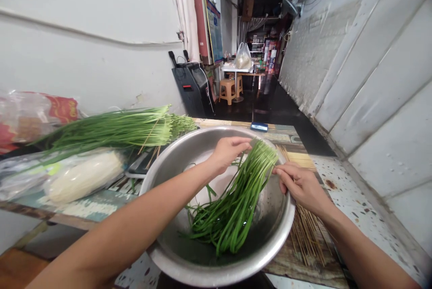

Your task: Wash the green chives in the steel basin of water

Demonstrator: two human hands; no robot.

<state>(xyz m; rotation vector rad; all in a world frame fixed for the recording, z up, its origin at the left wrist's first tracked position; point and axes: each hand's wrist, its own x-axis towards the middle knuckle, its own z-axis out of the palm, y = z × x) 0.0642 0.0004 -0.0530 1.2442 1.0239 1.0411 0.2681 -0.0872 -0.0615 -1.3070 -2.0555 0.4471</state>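
A bunch of long garlic chives (236, 208) fans down into a large steel basin (216, 275), pale cut ends at the upper right and green leaves on the bottom. My left hand (231, 154) reaches across the basin, its fingers and thumb closed on the pale ends at the top. Over the right rim, my right hand (300, 185) is pinched at the side of the chives. What it holds is mostly hidden by the fingers; it looks like a thin bamboo skewer. Many loose bamboo skewers (308, 235) lie beneath that hand, right of the basin.
More chives (114, 129) are piled on the left, with thin skewers sticking out. Before them lies a plastic-wrapped pale bundle (86, 176). A blue box (259, 127) sits behind the basin. Further back are a black speaker (192, 86), stools (227, 91) and a white table (232, 69).
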